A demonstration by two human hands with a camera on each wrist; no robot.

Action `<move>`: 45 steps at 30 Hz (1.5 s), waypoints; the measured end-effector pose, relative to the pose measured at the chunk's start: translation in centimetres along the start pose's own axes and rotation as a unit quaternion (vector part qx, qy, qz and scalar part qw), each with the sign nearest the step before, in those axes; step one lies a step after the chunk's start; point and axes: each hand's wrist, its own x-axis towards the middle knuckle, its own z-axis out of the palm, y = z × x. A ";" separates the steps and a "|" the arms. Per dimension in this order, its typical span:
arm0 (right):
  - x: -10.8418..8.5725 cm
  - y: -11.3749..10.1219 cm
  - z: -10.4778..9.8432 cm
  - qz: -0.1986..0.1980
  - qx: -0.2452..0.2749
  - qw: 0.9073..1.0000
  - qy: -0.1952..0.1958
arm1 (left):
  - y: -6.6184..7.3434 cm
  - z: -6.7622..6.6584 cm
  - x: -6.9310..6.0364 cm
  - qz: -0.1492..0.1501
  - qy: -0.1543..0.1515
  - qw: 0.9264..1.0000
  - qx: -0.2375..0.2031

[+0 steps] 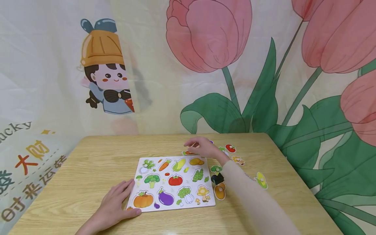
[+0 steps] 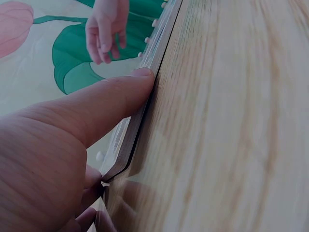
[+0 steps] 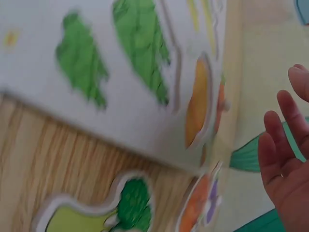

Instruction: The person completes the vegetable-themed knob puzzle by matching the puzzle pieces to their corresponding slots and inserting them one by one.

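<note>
A white puzzle board [image 1: 188, 209] with pictures of vegetables lies flat on the table. At its near left corner my left hand [image 1: 113, 204] rests, fingers along the left side and thumb on the near edge; in the left wrist view the thumb [image 2: 111, 96] presses the board's rim. My right hand [image 1: 204, 147] hovers over the far right corner, fingers loosely bent and holding nothing. Just below it lies a carrot piece [image 1: 186, 152], partly covered by the hand. The right wrist view shows the hand [image 3: 289, 159] apart from the board [image 3: 120, 113].
Loose pieces lie right of the board: a tomato [image 1: 230, 148], mushrooms [image 1: 238, 160], corn [image 1: 260, 180], broccoli [image 1: 216, 168] and a brown-orange piece [image 1: 219, 192]. A small black thing [image 1: 217, 178] sits beside the right sleeve [image 1: 249, 192]. Behind the wooden table [image 1: 73, 169] hangs a printed curtain [image 1: 155, 65].
</note>
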 end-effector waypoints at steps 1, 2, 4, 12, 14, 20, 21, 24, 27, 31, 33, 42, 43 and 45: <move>0.0 0.5 -0.2 0.002 -0.006 1.000 0.004 | 0.0 0.0 0.0 0.001 0.001 1.000 0.001; 0.1 1.0 -0.3 0.006 -0.012 1.000 0.008 | 0.0 0.0 0.0 0.001 0.002 1.000 0.001; 0.3 2.0 -0.4 0.014 -0.017 1.000 0.014 | 0.0 -0.1 -0.1 -0.001 0.002 1.000 0.002; 1.1 4.4 0.3 0.036 -0.031 0.999 0.022 | 0.1 0.0 -0.1 -0.007 -0.004 1.000 0.003; 1.2 4.6 0.5 0.038 -0.037 0.998 0.019 | 0.2 0.0 -0.1 -0.007 -0.003 1.000 0.003; 1.7 4.5 0.9 0.037 -0.043 0.998 0.012 | 0.2 -0.1 -0.1 -0.007 0.002 1.000 0.002; 1.8 4.4 1.0 0.038 -0.043 0.998 0.012 | 0.2 -0.1 -0.1 -0.007 0.002 1.000 0.002; 2.1 4.2 1.0 0.049 -0.038 0.998 0.010 | 0.3 -0.3 -0.1 -0.008 0.003 1.000 0.001; 2.3 4.0 1.0 0.063 -0.031 0.998 0.006 | 0.4 -0.3 -0.1 -0.007 0.005 1.000 0.000; 2.4 3.7 1.0 0.076 -0.026 0.997 0.002 | 0.3 -0.3 0.0 -0.011 0.001 1.000 -0.002; 2.4 3.7 1.0 0.080 -0.028 0.996 0.002 | 0.3 -0.3 0.0 -0.013 -0.001 1.000 -0.001; 2.7 3.9 1.3 0.116 -0.027 0.993 -0.003 | 0.1 -0.2 -0.1 -0.011 0.006 1.000 0.002; 2.7 3.9 1.4 0.117 -0.031 0.993 -0.002 | 0.1 -0.1 -0.2 -0.011 0.006 1.000 0.001; 2.7 4.1 1.4 0.115 -0.038 0.993 0.000 | 0.1 -0.1 -0.2 -0.012 0.004 1.000 0.000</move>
